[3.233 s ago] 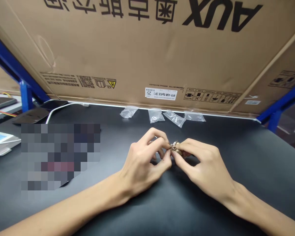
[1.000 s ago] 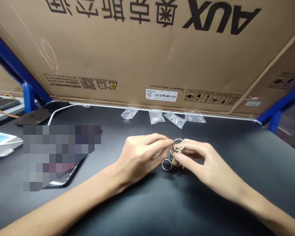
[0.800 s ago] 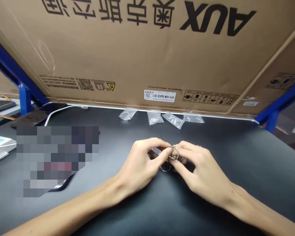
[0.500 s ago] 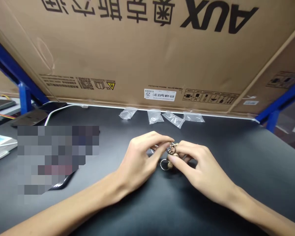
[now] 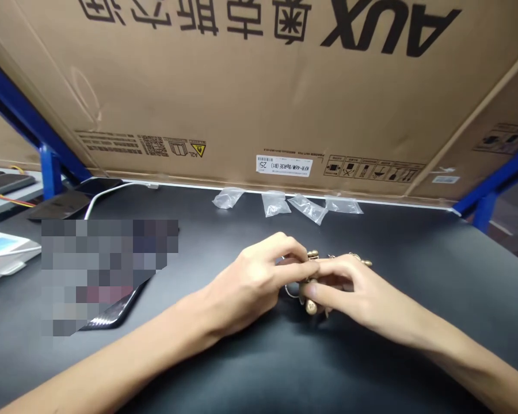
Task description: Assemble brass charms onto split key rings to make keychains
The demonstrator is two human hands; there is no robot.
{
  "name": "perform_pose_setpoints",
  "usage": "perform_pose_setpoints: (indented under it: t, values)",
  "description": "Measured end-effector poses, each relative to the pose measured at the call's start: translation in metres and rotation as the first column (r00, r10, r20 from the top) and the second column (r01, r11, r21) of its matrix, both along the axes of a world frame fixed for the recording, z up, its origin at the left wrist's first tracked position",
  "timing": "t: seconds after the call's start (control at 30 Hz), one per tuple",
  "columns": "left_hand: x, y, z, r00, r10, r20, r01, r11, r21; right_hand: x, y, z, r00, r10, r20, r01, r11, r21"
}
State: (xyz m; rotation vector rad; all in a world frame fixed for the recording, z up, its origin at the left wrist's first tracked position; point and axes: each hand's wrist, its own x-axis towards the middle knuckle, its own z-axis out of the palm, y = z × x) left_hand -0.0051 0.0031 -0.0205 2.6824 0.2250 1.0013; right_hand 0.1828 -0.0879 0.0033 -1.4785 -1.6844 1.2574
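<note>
Brass-coloured keychains with metal rings are bunched between my two hands over the middle of the desk. My right hand [image 5: 357, 289] is closed round the bunch; one rounded brass pendant [image 5: 311, 306] hangs below its thumb, and more brass pieces [image 5: 366, 263] stick out behind the knuckles. My left hand [image 5: 265, 269] has its fingers bent together and its fingertips meet the bunch from the left. A silver key ring [image 5: 290, 292] shows under the left fingers. How many keychains there are, and where the left thumb lies, is hidden.
Several clear plastic bags [image 5: 307, 209] lie along the back of the black desk [image 5: 250, 368]. Behind them stands a large cardboard box [image 5: 242, 103] between blue posts [image 5: 50, 172]. A blurred-out dark device [image 5: 112, 316], a white cable [image 5: 95, 197] and a white box [image 5: 8, 253] are at left.
My left fingers have moved right and curled down over the bunch, covering the ring they pinched before. The keychains have turned in my right hand, so more brass pieces show. The view shifted slightly.
</note>
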Motion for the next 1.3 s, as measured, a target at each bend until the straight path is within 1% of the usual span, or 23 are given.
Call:
perform_pose_setpoints:
  t: [0.07, 0.1, 0.13, 0.17, 0.2, 0.23, 0.27, 0.3, 0.33, 0.37, 0.4, 0.43, 0.5, 0.6, 0.7, 0.77, 0.83, 0.97, 1.1, 1.17, 1.23, 1.27, 1.3]
  values:
    - [0.004, -0.006, 0.000, 0.997, 0.045, 0.062, -0.034, 0.986, -0.164, -0.002, 0.000, 0.000, 0.999, -0.015, 0.035, 0.013, 0.999, 0.052]
    - [0.006, -0.009, 0.000, 0.992, 0.095, 0.080, -0.068, 0.956, -0.287, -0.003, 0.000, -0.001, 0.997, -0.036, 0.068, 0.029, 0.995, 0.099]
    - [0.009, -0.012, -0.001, 0.986, 0.149, 0.073, -0.105, 0.904, -0.415, -0.004, 0.000, -0.002, 0.993, -0.058, 0.106, 0.042, 0.988, 0.149]
    - [0.011, -0.015, -0.001, 0.981, 0.188, 0.053, -0.132, 0.837, -0.531, -0.005, 0.000, -0.002, 0.986, -0.080, 0.145, 0.052, 0.980, 0.190]
    - [0.012, -0.017, -0.001, 0.977, 0.212, 0.030, -0.148, 0.771, -0.619, -0.006, 0.000, -0.003, 0.980, -0.095, 0.174, 0.056, 0.974, 0.219]
    - [0.013, -0.017, -0.001, 0.976, 0.218, 0.022, -0.149, 0.733, -0.663, -0.006, 0.000, -0.002, 0.977, -0.100, 0.187, 0.055, 0.972, 0.229]
    - [0.013, -0.015, -0.001, 0.977, 0.210, 0.029, -0.140, 0.742, -0.655, -0.006, -0.001, -0.002, 0.979, -0.088, 0.181, 0.048, 0.976, 0.214]
    - [0.011, -0.012, -0.001, 0.978, 0.203, 0.048, -0.133, 0.783, -0.607, -0.006, -0.001, 0.000, 0.984, -0.064, 0.165, 0.032, 0.982, 0.187]
    - [0.009, -0.007, 0.000, 0.980, 0.188, 0.068, -0.131, 0.860, -0.494, -0.005, -0.002, 0.002, 0.988, -0.043, 0.146, 0.019, 0.987, 0.161]
    - [0.007, -0.001, 0.001, 0.983, 0.166, 0.080, -0.131, 0.935, -0.329, -0.003, -0.002, 0.004, 0.990, -0.031, 0.141, 0.010, 0.989, 0.147]
    - [0.004, 0.006, 0.002, 0.981, 0.177, 0.084, -0.156, 0.964, -0.215, -0.001, -0.003, 0.006, 0.987, -0.028, 0.161, 0.004, 0.989, 0.149]
    - [0.002, 0.012, 0.003, 0.979, 0.194, 0.059, -0.181, 0.968, -0.172, 0.001, -0.003, 0.007, 0.976, -0.033, 0.213, -0.004, 0.985, 0.170]
    - [-0.003, 0.023, 0.004, 0.963, 0.271, -0.010, -0.270, 0.957, -0.109, 0.006, -0.003, 0.006, 0.926, -0.052, 0.373, -0.048, 0.966, 0.254]
    - [-0.006, 0.030, 0.005, 0.922, 0.358, -0.149, -0.364, 0.931, -0.018, 0.012, -0.002, 0.001, 0.819, -0.029, 0.573, -0.203, 0.920, 0.336]
    - [-0.007, 0.027, 0.005, 0.858, 0.419, -0.298, -0.418, 0.906, 0.071, 0.014, -0.002, -0.002, 0.740, 0.011, 0.673, -0.334, 0.874, 0.353]
    - [-0.008, 0.023, 0.005, 0.821, 0.448, -0.354, -0.441, 0.891, 0.105, 0.015, -0.003, -0.002, 0.707, 0.026, 0.706, -0.386, 0.851, 0.355]
    - [-0.007, 0.020, 0.005, 0.786, 0.476, -0.396, -0.456, 0.877, 0.150, 0.017, -0.003, -0.003, 0.695, 0.025, 0.719, -0.413, 0.832, 0.371]
    - [-0.004, 0.015, 0.005, 0.688, 0.548, -0.476, -0.484, 0.835, 0.261, 0.019, -0.002, -0.006, 0.707, 0.002, 0.707, -0.409, 0.817, 0.407]
    - [-0.001, 0.012, 0.010, 0.632, 0.567, -0.528, -0.512, 0.817, 0.265, 0.016, -0.001, -0.001, 0.759, 0.014, 0.651, -0.376, 0.826, 0.421]
    - [0.000, 0.012, 0.012, 0.636, 0.576, -0.514, -0.539, 0.808, 0.238, 0.016, -0.002, 0.006, 0.820, 0.026, 0.572, -0.329, 0.839, 0.433]
    - [0.000, 0.013, 0.011, 0.657, 0.585, -0.475, -0.561, 0.801, 0.210, 0.020, -0.009, 0.011, 0.900, 0.039, 0.434, -0.245, 0.868, 0.431]
    - [-0.001, 0.014, 0.009, 0.669, 0.589, -0.453, -0.570, 0.798, 0.196, 0.026, -0.014, 0.010, 0.939, 0.015, 0.342, -0.171, 0.887, 0.430]
    - [-0.001, 0.015, 0.008, 0.683, 0.591, -0.430, -0.577, 0.797, 0.178, 0.033, -0.022, 0.005, 0.967, 0.051, 0.251, -0.150, 0.906, 0.395]
